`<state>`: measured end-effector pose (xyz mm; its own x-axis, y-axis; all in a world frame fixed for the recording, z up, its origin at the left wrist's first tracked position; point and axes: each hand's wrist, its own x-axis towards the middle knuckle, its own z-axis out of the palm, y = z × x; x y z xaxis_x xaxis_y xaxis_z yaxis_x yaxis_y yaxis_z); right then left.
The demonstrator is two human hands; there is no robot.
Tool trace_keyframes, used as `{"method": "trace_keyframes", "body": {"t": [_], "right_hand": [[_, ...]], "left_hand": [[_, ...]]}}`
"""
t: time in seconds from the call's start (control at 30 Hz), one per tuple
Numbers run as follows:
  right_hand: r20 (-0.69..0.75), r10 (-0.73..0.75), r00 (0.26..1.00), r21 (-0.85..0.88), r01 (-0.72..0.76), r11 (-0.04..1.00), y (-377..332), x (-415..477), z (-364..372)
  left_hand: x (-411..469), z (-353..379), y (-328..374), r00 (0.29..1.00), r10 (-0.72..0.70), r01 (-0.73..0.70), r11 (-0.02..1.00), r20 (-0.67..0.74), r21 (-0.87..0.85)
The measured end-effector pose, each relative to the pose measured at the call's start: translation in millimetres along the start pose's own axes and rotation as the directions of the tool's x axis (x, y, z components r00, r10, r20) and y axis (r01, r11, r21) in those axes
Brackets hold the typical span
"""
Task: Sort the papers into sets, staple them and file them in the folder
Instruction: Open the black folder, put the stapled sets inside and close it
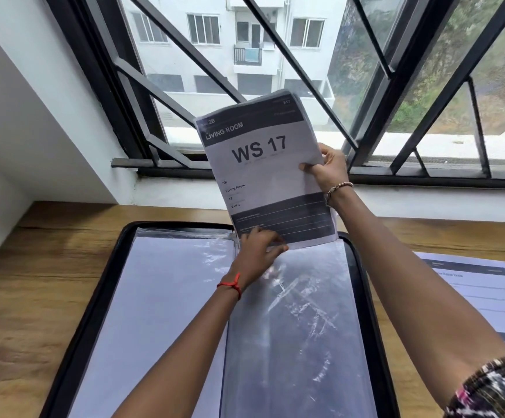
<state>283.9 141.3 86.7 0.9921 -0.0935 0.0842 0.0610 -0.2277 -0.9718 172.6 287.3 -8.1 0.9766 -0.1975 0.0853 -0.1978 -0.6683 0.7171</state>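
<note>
WS 17 set upright, 12 o'clock over open folder, bottom edge at sleeve mouth. Right hand pinches its right edge. Left hand at bottom edge, grip unclear. Filing under way, judging by this. Loose sheets wait on counter, 3 o'clock.

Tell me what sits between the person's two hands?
Head view: the WS 17 paper set; the right hand pinches its side edge, the left hand touches its bottom edge.

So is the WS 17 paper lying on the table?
No, the right hand holds the WS 17 paper up above the folder.
</note>
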Motion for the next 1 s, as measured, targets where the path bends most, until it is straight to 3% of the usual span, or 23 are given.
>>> {"method": "trace_keyframes", "body": {"t": [0.13,0.27,0.47,0.6,0.73,1.0], "right_hand": [[0.012,0.011,1.000,-0.002,-0.011,1.000,3,1,-5],[0.028,0.019,0.999,-0.005,-0.019,1.000,5,1,-8],[0.057,0.004,0.998,0.011,-0.004,1.000,-2,1,-1],[0.085,-0.007,0.996,0.042,0.003,0.999,-6,3,1],[0.085,-0.006,0.996,0.029,0.004,1.000,-5,2,1],[0.098,0.002,0.995,0.042,-0.007,0.999,-5,2,6]], "left_hand": [[5,18,29,0.998,-0.026,0.026,1.000,0.052,-0.008],[7,23,36,0.996,-0.092,0.092,0.996,0.012,-0.021],[0,26,34,0.979,-0.202,0.191,0.950,-0.022,-0.249],[0,28,37,0.968,-0.251,0.243,0.937,-0.003,-0.253],[2,28,55,0.979,-0.206,0.201,0.955,0.000,-0.219],[3,42,74,1.000,0.020,-0.018,0.993,0.020,-0.118]]}}
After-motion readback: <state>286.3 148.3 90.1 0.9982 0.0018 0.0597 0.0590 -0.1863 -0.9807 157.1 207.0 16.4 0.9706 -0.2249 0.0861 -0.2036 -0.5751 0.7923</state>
